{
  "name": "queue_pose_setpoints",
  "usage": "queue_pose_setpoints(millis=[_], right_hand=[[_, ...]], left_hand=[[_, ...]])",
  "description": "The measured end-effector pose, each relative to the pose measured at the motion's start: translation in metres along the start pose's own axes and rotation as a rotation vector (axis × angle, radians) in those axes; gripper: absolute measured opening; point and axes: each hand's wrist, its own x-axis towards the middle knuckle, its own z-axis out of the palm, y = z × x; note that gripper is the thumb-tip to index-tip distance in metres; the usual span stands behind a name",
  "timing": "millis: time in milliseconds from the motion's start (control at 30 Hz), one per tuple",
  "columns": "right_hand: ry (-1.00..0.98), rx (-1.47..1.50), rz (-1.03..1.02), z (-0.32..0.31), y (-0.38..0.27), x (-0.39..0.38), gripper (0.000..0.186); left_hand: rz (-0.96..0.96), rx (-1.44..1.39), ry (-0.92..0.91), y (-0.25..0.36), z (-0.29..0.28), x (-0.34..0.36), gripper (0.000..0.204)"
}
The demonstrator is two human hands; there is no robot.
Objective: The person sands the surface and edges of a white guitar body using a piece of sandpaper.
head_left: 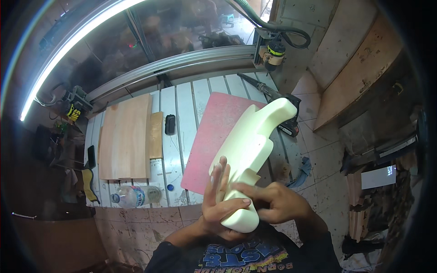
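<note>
A cream, curved workpiece (243, 152) is held slantwise above the pink mat (202, 150), its near end clasped by the left hand (215, 208), thumb across, fingers half extended. Its side is apparently touched by the curled right hand (281, 202), whose grip cannot be told.

You look down from your own head, through the left of two side-by-side fisheye cameras, facing forward across the bench (185, 98). Your hands (217, 208) appear close at lower centre, your shirt (239, 255) below them; the metal rail (214, 58), farther off, bends with the wide lens.
</note>
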Motion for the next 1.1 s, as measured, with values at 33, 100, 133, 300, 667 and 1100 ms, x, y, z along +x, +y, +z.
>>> queue_pose_setpoints(millis=[33,100,133,300,667,1100], right_hand=[[0.096,-0.25,0.039,0.003,-0.003,0.0,0.087],[0.257,-0.565,0.069,0.002,-0.009,-0.007,0.084],[0.356,-0.545,0.123,0.002,-0.01,-0.012,0.085],[0.686,-0.252,0.185,-0.016,-0.001,-0.029,0.091],[0.514,0.015,0.205,-0.004,0.011,-0.042,0.09],[0.455,0.028,0.19,0.008,0.034,-0.041,0.082]], left_hand=[[0.003,0.006,-0.002,-0.001,0.0,-0.002,0.049],[0.024,0.034,-0.009,-0.006,-0.001,-0.003,0.047],[0.014,0.023,0.003,-0.006,-0.001,-0.001,0.046],[-0.009,-0.035,0.153,-0.003,0.0,0.008,0.044],[0.003,0.196,0.2,-0.01,-0.024,0.019,0.067],[-0.043,0.255,-0.102,-0.046,-0.072,0.049,0.097]])
